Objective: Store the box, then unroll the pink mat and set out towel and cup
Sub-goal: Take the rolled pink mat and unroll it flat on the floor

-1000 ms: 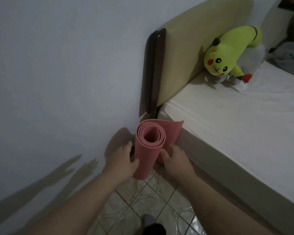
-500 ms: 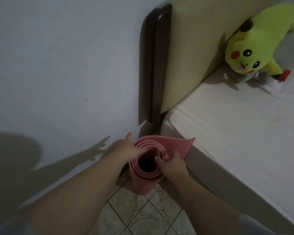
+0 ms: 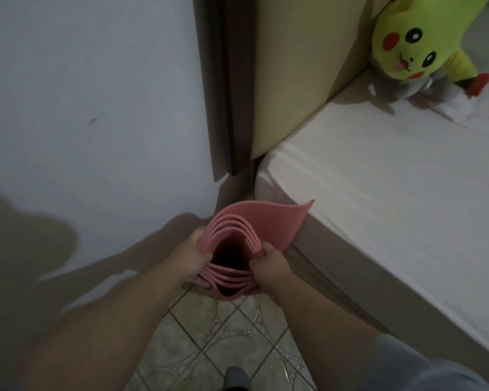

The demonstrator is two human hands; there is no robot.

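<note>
The rolled pink mat [image 3: 268, 221] stands on end on the tiled floor, in the corner between the wall and the bed. I look down into its open top, which is squeezed into an oval with several coils showing. My left hand [image 3: 188, 256] grips the roll's top rim on the left side. My right hand [image 3: 270, 268] grips the rim on the right, fingers hooked inside. The mat's loose outer flap sticks out toward the bed. No box, towel or cup is in view.
A bed [image 3: 393, 193] with a white sheet fills the right side. Its beige headboard [image 3: 291, 69] with a dark wooden edge stands against the pale wall [image 3: 91, 94]. A yellow plush toy [image 3: 407, 43] sits at the bed's head. Patterned floor tiles [image 3: 218, 340] lie below, with my foot [image 3: 236, 376] on them.
Both hands moved from the roll's sides up to its top rim and now pinch it, flattening the round opening into an oval. My view has come closer and looks more steeply down.
</note>
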